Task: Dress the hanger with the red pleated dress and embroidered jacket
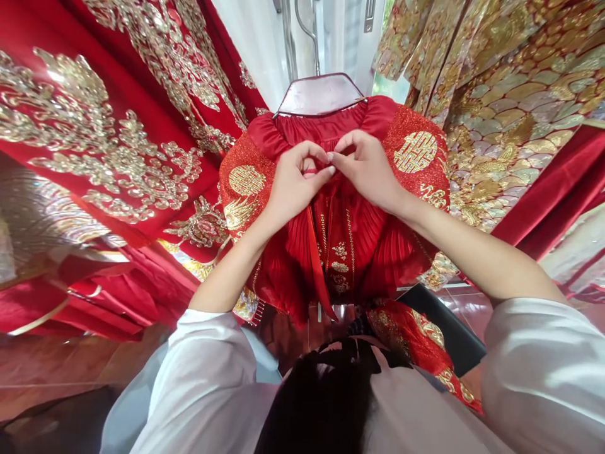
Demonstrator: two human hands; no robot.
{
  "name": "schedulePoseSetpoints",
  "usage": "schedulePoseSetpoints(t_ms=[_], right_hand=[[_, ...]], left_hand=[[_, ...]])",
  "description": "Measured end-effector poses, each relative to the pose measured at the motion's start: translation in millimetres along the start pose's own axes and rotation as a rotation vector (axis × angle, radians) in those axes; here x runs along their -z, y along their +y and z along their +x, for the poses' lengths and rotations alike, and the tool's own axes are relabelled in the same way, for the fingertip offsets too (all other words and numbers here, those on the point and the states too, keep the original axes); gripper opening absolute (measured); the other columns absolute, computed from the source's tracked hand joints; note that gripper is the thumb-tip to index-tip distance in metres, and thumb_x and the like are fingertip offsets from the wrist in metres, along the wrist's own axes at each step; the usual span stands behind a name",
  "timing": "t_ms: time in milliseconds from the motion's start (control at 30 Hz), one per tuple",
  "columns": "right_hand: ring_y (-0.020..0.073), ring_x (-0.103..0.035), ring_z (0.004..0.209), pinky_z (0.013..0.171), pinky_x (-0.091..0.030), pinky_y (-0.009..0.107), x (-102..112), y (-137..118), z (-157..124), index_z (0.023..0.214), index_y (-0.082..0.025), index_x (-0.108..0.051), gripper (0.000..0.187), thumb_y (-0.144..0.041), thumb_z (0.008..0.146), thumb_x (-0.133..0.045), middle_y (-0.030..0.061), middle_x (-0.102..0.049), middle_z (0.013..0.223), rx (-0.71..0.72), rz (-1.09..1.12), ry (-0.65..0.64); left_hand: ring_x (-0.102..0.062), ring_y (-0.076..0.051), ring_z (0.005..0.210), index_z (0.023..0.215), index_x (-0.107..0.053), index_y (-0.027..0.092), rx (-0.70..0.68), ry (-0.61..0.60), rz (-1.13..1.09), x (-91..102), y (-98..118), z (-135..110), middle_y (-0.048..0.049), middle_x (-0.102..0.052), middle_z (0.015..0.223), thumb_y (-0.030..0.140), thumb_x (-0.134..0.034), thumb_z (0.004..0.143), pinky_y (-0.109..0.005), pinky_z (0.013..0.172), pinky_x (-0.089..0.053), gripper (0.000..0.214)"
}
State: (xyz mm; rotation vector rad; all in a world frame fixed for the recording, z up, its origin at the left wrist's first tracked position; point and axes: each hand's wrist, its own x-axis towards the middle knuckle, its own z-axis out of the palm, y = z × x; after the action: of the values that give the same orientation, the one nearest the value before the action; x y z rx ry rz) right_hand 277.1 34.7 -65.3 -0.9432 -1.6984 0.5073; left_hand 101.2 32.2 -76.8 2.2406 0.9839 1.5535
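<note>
Straight ahead a red skirt (302, 252) with pleats and gold embroidery hangs by its gathered waist from a hanger (321, 94). My left hand (302, 167) and my right hand (362, 164) meet in front of the waistband (331, 126), their fingertips pinched together and touching. Between them seems to be a bit of red ribbon or cord, mostly hidden by the fingers. Below the left fingers a red ribbon (319, 271) dangles down the skirt front.
At the left hangs a red garment (137, 157) with silver-gold beadwork; at the right, a gold scale-patterned garment (501, 126). A red and gold embroidered cloth (420, 340) lies over a dark seat (454, 328) below. A metal stand (289, 38) rises behind the hanger.
</note>
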Motion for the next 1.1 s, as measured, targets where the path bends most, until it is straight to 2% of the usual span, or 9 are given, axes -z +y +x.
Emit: schedulePoseSetpoints(t_ms=[133, 267, 433, 533, 633, 733, 833, 967, 1100], right_hand=[[0.0047, -0.037, 0.051, 0.056, -0.031, 0.023, 51.2, 4.4, 8.8, 0.073, -0.017, -0.053, 0.018, 0.001, 0.075, -0.056, -0.0011, -0.052, 0.068, 0.082, -0.339, 0.123], [0.0062, -0.041, 0.051, 0.059, -0.033, 0.023, 79.1, -6.1, 10.6, 0.082, -0.016, -0.06, 0.016, -0.003, 0.076, -0.054, -0.0021, -0.051, 0.06, 0.176, -0.527, 0.143], [0.0093, -0.049, 0.054, 0.058, -0.037, 0.024, 72.5, -14.1, 15.7, 0.073, -0.014, -0.068, 0.019, 0.001, 0.068, -0.056, -0.0009, -0.059, 0.058, 0.053, -0.585, -0.351], [0.0064, -0.043, 0.048, 0.052, -0.033, 0.022, 67.3, -14.3, 20.7, 0.072, -0.014, -0.07, 0.014, -0.004, 0.066, -0.062, -0.0039, -0.054, 0.053, 0.077, -0.427, -0.592], [0.0034, -0.034, 0.044, 0.043, -0.023, 0.02, 60.7, -19.3, 20.8, 0.073, -0.012, -0.07, 0.008, -0.018, 0.068, -0.069, -0.0045, -0.049, 0.05, 0.04, -0.173, -0.648], [0.003, -0.022, 0.039, 0.038, -0.014, 0.021, 46.8, -24.4, 17.7, 0.079, -0.012, -0.068, 0.017, -0.028, 0.075, -0.065, -0.0068, -0.037, 0.043, -0.085, 0.141, -0.522], [0.0043, -0.021, 0.038, 0.038, -0.02, 0.019, 25.3, -21.7, 16.9, 0.083, -0.016, -0.065, 0.023, -0.038, 0.081, -0.06, -0.0094, -0.023, 0.042, -0.144, 0.33, -0.268], [0.0127, -0.057, 0.063, 0.056, -0.044, 0.022, -1.0, -8.2, 16.7, 0.079, -0.019, -0.067, 0.023, -0.041, 0.082, -0.059, -0.0017, -0.052, 0.055, 0.036, 0.112, -0.019], [0.0175, -0.061, 0.095, 0.078, -0.047, 0.027, -6.1, 5.1, 12.8, 0.089, -0.022, -0.07, 0.018, -0.032, 0.085, -0.056, 0.0019, -0.067, 0.084, 0.227, -0.146, -0.035]], left_hand=[[-0.023, -0.005, 0.05, 0.063, -0.037, 0.019, -0.098, 0.139, -0.011, 38.0, -24.3, 17.2, 0.0055, -0.029, 0.055, 0.044, -0.071, 0.078, -0.026, 0.048, -0.019, 0.044], [-0.023, -0.006, 0.051, 0.065, -0.039, 0.02, -0.147, 0.181, 0.009, 62.9, -14.6, 20.5, 0.0055, -0.028, 0.055, 0.049, -0.071, 0.075, -0.026, 0.05, -0.019, 0.044], [-0.029, -0.009, 0.047, 0.072, -0.054, 0.024, 0.053, -0.054, 0.209, 68.7, 16.2, 4.7, 0.0049, -0.039, 0.05, 0.029, -0.064, 0.076, -0.029, 0.05, -0.023, 0.012], [-0.041, -0.014, 0.057, 0.072, -0.062, 0.021, 0.096, 0.019, 0.62, 62.9, 25.0, -2.1, -0.0013, -0.053, 0.063, 0.022, -0.058, 0.075, -0.033, 0.059, -0.031, 0.005], [-0.049, -0.02, 0.074, 0.086, -0.062, 0.02, 0.094, 0.092, 0.815, 49.2, 26.1, 2.8, -0.0085, -0.06, 0.09, 0.029, -0.05, 0.084, -0.037, 0.067, -0.033, 0.015], [-0.051, -0.022, 0.084, 0.09, -0.061, 0.021, 0.105, 0.212, 0.747, 31.3, 22.2, 18.2, -0.0089, -0.059, 0.101, 0.034, -0.047, 0.089, -0.038, 0.072, -0.034, 0.019], [-0.05, -0.016, 0.072, 0.075, -0.06, 0.02, 0.062, 0.266, 0.409, 11.4, 16.1, 32.8, -0.0027, -0.059, 0.078, 0.03, -0.058, 0.085, -0.033, 0.069, -0.037, 0.014], [-0.047, -0.011, 0.058, 0.063, -0.057, 0.018, 0.006, 0.09, 0.018, -10.9, 9.2, 36.3, 0.0013, -0.052, 0.059, 0.023, -0.064, 0.078, -0.027, 0.057, -0.036, 0.018], [-0.046, -0.011, 0.055, 0.062, -0.057, 0.018, -0.009, 0.025, -0.045, -16.0, 3.1, 29.0, 0.0018, -0.048, 0.055, 0.023, -0.066, 0.075, -0.025, 0.052, -0.033, 0.016]])
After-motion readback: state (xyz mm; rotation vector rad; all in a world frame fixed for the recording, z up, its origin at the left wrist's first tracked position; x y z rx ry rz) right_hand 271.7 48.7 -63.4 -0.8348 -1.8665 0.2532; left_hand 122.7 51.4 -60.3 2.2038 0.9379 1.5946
